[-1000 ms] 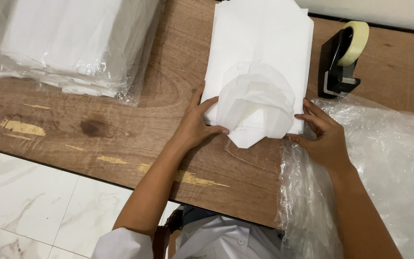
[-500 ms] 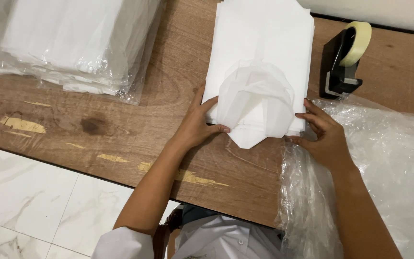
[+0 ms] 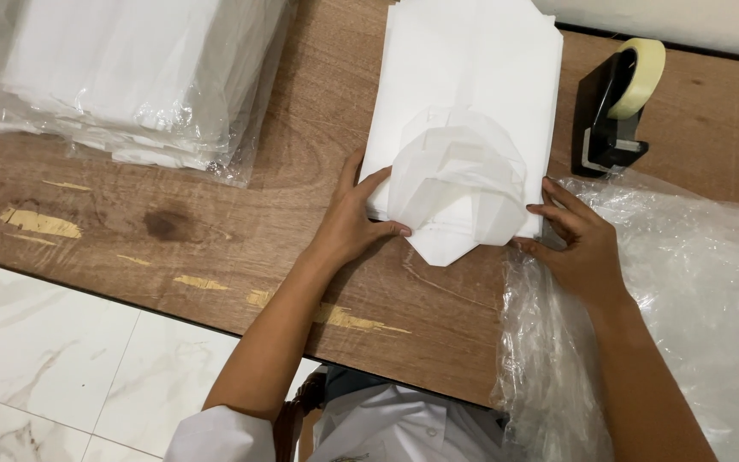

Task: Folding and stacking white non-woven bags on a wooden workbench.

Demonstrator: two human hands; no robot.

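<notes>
Plastic everywhere on this wooden table [image 3: 215,231]. Top left, a clear plastic bag [image 3: 121,77] w/ a thick stack of white folded sheets inside, lying flat, well apart from the hands. Right side, a heap of loose crinkled clear plastic [image 3: 694,291], can't tell if anything's in it. Black tape dispenser [image 3: 613,111] w/ a pale roll stands just beyond that heap, near the pile's right edge.

Centre: pile of flat white paper bags [image 3: 472,77], and on its near end a thin folded white tissue piece [image 3: 459,192], rounded on top, its point hanging over the pile's front edge onto the wood.

Left hand [image 3: 352,218] lies flat on the table at the pile's left near corner, fingers together and stretched, fingertips resting on the tissue's left edge, thumb along the pile's side. Right hand [image 3: 579,244] sits at the right near corner, fingers loosely spread, tips touching the pile's edge, heel of the hand on the loose plastic. Neither hand grips anything; both just press and steady. Forearms angle in from below, white sleeve on the left arm.
</notes>
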